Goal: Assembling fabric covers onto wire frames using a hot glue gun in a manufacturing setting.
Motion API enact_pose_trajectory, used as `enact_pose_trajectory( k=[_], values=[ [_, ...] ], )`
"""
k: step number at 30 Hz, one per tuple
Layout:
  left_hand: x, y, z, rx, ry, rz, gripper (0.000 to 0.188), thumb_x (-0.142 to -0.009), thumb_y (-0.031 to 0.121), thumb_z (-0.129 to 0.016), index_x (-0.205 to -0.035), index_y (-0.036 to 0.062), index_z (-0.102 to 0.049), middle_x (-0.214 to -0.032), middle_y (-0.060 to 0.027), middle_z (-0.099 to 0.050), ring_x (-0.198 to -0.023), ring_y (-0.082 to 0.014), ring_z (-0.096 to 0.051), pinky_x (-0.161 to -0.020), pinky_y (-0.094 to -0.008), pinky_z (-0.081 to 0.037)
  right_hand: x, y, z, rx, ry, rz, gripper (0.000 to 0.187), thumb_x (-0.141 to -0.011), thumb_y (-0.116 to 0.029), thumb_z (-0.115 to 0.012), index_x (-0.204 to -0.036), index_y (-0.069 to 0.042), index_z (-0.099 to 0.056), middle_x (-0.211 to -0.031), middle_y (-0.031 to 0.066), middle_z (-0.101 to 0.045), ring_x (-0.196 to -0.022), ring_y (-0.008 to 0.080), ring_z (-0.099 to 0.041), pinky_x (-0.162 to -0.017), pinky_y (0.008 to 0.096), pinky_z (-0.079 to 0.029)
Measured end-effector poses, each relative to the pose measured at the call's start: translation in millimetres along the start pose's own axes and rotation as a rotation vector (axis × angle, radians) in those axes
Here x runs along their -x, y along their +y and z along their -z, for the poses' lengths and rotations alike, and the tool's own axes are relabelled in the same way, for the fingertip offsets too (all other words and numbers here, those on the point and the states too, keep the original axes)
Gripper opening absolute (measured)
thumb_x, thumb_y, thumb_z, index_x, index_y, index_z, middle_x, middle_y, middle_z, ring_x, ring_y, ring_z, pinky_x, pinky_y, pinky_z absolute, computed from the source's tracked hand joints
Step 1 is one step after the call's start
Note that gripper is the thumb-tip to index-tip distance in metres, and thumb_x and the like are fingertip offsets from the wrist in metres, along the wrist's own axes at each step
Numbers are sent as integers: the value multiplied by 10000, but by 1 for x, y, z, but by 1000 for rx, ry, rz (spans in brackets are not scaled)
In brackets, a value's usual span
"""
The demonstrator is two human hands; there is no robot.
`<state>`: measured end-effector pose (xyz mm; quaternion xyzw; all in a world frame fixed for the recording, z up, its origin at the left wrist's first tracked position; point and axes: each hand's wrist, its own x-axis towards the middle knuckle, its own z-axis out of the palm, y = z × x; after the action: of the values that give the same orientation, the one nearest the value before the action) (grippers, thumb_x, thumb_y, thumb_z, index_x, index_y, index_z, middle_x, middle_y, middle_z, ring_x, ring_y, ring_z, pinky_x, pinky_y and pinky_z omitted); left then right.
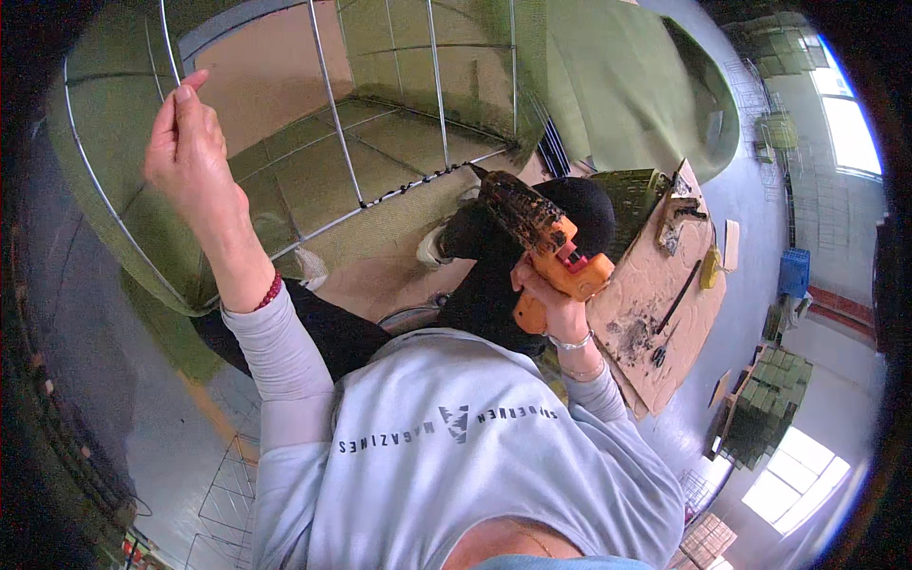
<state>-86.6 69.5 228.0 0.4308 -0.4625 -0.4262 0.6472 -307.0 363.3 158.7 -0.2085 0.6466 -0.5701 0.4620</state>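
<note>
Frame (333, 104): a cage of thin metal wires in front of the person, with green mesh (100, 157) along its left side.
Bar (427, 179): the frame's near lower edge, dotted with dark lumps along its right half.
Left hand (195, 142): at the frame's upper left, fingers pinched narrow around one thin wire (169, 43); red bracelet (270, 291) at the wrist.
Right hand (549, 296): to the right of the frame and nearer the body, wrapped around the grip of the glue gun.
Glue gun (570, 271): orange, its barrel caked in dark brown crust, slanting toward the frame; the tip is at the bar's right end, though I cannot tell whether it touches.
Cloth (627, 85): green, spread to the right of the frame.
Cardboard (617, 347): to the right of the frame and nearer the body, strewn with dark crumbs; on it lie scissors (658, 357) and a dark stick (678, 296).
Crate (794, 272): blue, well off to the right of the frame.
</note>
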Motion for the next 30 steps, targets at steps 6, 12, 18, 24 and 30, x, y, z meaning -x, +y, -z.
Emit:
enact_pose_trajectory(
  k=[6,12,18,24,30],
  values=[
    [3,2,-2,-14,5,12,224,-930,138,-512,-1005,-40,-627,-570,93,-298,-487,15,-234,-433,-184,-133,-4,-10,-2,-24,20,79,174,-810,-46,-656,-957,-35,-563,-786,18,-569,-684,122,-548,-615,263,-452],
    [2,1,0,-28,-25,23,265,-936,191,-516,-1067,-20,-609,-590,96,-299,-498,12,-229,-440,-192,-136,1,-3,4,-64,18,92,204,-824,-60,-647,-1003,-9,-565,-844,49,-604,-738,144,-581,-678,275,-481],
    [1,-1,1,-18,-35,18,261,-937,193,-517,-1060,-17,-612,-592,97,-296,-503,13,-227,-439,-191,-138,-1,0,4,-14,27,111,250,-816,-51,-651,-1046,11,-575,-958,86,-625,-864,177,-602,-816,298,-481],
    [2,-2,1,-35,-22,-5,260,-934,195,-525,-1055,-18,-613,-593,99,-302,-505,15,-226,-441,-188,-138,-5,3,9,8,-31,139,227,-823,-55,-642,-1025,8,-561,-941,72,-616,-879,166,-588,-816,297,-469],
    [3,0,-3,-41,-22,0,259,-934,193,-525,-1053,-20,-613,-592,100,-299,-505,14,-225,-441,-186,-136,-3,-3,0,-50,-79,107,207,-836,-53,-624,-1021,-3,-545,-870,44,-584,-804,142,-565,-748,283,-464]
  ],
)
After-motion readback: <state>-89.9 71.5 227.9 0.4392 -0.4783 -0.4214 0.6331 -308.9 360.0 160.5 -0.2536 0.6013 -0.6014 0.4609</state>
